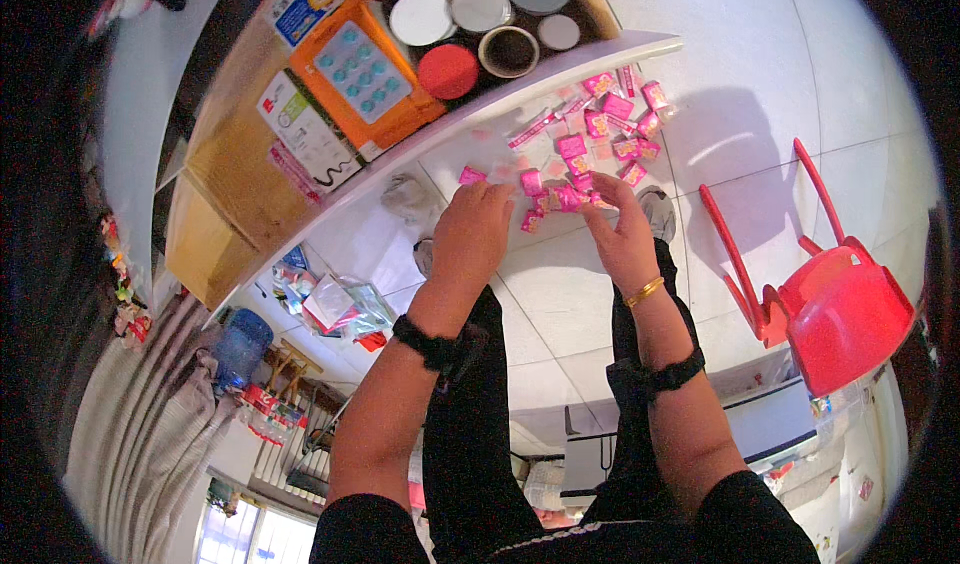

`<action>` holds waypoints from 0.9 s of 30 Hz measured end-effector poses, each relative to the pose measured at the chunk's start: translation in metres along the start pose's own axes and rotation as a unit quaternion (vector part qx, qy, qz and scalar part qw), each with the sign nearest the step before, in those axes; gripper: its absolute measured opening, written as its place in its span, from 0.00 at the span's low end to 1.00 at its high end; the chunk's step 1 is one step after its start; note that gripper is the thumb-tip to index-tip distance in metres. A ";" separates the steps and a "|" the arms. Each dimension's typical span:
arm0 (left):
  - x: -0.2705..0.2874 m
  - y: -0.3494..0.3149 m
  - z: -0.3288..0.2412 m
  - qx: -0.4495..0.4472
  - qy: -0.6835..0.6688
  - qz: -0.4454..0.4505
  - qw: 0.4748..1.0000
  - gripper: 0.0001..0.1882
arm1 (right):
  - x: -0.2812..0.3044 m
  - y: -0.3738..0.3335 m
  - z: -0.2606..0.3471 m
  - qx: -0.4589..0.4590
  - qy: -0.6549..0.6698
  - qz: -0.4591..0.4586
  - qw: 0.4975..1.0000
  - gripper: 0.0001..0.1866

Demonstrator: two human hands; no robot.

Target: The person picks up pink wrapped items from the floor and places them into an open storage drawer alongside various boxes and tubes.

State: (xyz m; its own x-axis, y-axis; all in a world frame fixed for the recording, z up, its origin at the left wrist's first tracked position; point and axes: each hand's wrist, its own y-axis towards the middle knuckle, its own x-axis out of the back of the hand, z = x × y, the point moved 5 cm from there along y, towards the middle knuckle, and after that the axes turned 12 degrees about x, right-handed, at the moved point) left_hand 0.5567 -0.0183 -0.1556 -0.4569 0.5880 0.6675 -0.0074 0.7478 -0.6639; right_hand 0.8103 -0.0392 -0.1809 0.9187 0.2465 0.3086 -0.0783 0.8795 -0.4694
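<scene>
Open wooden drawer with a white front panel (235, 179): standing out over the white tiled floor (560, 309), slanting across the view.
Small glossy pink wrapped pieces (572, 147): scattered on the floor just in front of the drawer, toward its right end, mixed with slim pink sticks (532, 129); bunched closely between both hands.
Left hand (470, 226): lowered in front of the drawer, back turned up, fingers held close together and curled down beside the bunch; tips partly hidden, impossible to tell whether pinching anything.
Right hand (622, 232): lowered farther out from the drawer, thumb and forefinger apart and bent toward the right edge of the bunch; too small to tell whether pinching a piece.
Black fabric bands (678, 372): strapped around both forearms, in front of the drawer, with a thin gold bracelet (644, 292) on the right wrist.
Round jar with a red lid (448, 72): inside the drawer, grouped with white- and grey-topped containers, near a flat orange package with teal dots (365, 72).
Crumpled translucent plastic bag (405, 196): on the floor just in front of the drawer, left of the left hand.
Red plastic chair (845, 314): well apart from the drawer, off to the right.
</scene>
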 end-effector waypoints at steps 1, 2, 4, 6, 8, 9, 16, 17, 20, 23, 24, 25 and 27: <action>-0.023 0.015 -0.004 0.012 -0.001 0.024 1.000 0.16 | 0.008 0.003 -0.003 -0.003 0.007 -0.002 1.000 0.28; -0.046 0.029 -0.009 0.009 -0.004 0.029 1.000 0.16 | 0.016 0.003 -0.009 -0.008 0.002 -0.005 1.000 0.28; -0.092 0.063 -0.011 0.012 -0.003 0.040 0.999 0.18 | 0.028 0.007 -0.019 -0.023 0.008 -0.011 1.000 0.28; -0.139 0.095 0.000 0.022 0.013 0.023 0.999 0.15 | 0.032 0.013 -0.021 -0.022 0.009 0.001 1.000 0.28; -0.177 0.133 0.010 0.030 0.028 0.004 0.999 0.13 | 0.038 0.022 -0.026 -0.019 0.010 0.011 1.000 0.28; -0.193 0.153 0.019 0.065 0.055 0.010 0.996 0.13 | 0.043 0.025 -0.029 -0.015 0.019 0.009 1.000 0.28; -0.246 0.233 -0.008 0.078 0.133 -0.013 0.988 0.10 | 0.082 0.049 -0.054 -0.020 0.030 -0.010 0.999 0.28; -0.255 0.233 -0.012 0.104 0.128 0.010 0.986 0.10 | 0.085 0.050 -0.058 -0.020 0.015 -0.008 1.000 0.28; -0.279 0.237 -0.024 0.129 0.109 0.054 0.984 0.10 | 0.104 0.056 -0.067 -0.045 -0.017 -0.002 0.999 0.27; -0.286 0.261 0.019 0.100 0.137 -0.019 0.985 0.12 | 0.096 0.067 -0.072 -0.035 0.042 -0.007 0.998 0.27; -0.290 0.267 0.035 0.090 0.159 -0.060 0.981 0.11 | 0.090 0.071 -0.075 -0.036 0.046 -0.004 0.998 0.27; -0.297 0.275 0.036 0.079 0.170 -0.088 0.978 0.11 | 0.089 0.075 -0.073 -0.025 0.039 -0.007 0.999 0.27; -0.309 0.288 0.034 0.073 0.177 -0.124 0.974 0.10 | 0.089 0.082 -0.073 -0.025 0.038 -0.006 0.999 0.27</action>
State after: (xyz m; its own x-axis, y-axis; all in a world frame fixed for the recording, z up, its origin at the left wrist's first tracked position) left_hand 0.6650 0.0049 -0.5644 -0.0896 0.4830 0.8710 -0.2175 0.8439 -0.4904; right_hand 0.9143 0.0251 -0.2526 0.9461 0.2038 0.2518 -0.0499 0.8597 -0.5084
